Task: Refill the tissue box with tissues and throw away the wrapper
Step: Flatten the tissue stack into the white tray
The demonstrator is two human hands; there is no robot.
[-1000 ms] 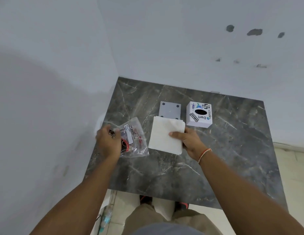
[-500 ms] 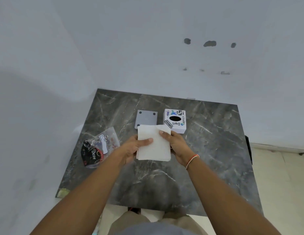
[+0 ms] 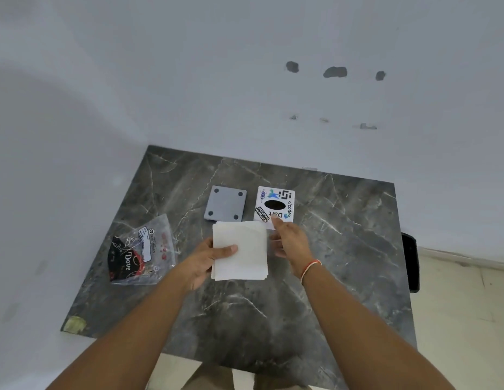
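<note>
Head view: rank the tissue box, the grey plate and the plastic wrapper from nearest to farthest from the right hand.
1. tissue box: just beyond the right hand, its fingertips at the box's near edge.
2. grey plate: beyond the hand and to its left, beside the box.
3. plastic wrapper: far left of the table, past the tissue stack held in the left hand.
</note>
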